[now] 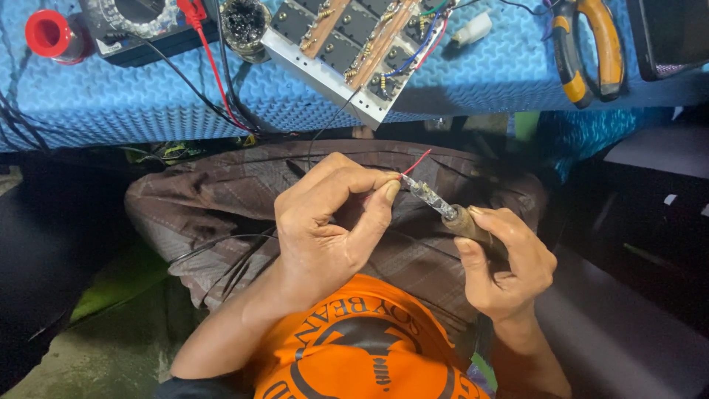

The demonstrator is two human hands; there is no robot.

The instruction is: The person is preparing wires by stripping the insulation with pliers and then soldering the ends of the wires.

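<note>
left hand (325, 222) pinches thin red wire (416, 162) | right hand (506, 262) grips wooden-handled soldering iron (447, 210) | ribbed blue mat (148, 96)

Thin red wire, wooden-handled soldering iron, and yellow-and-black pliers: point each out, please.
thin red wire (418, 161), head view, on its free end above the fingers.
wooden-handled soldering iron (464, 220), head view, on the wooden handle.
yellow-and-black pliers (587, 48), head view, between the handles.

The tabletop (480, 77) wears a bright blue dimpled mat. The pliers (587, 48) have orange-and-black grips. The thin wire (416, 162) is red, the cap (48, 33) red too. The shirt (354, 347) is orange with dark print; the trousers (221, 199) are brown, faintly checked.
</note>
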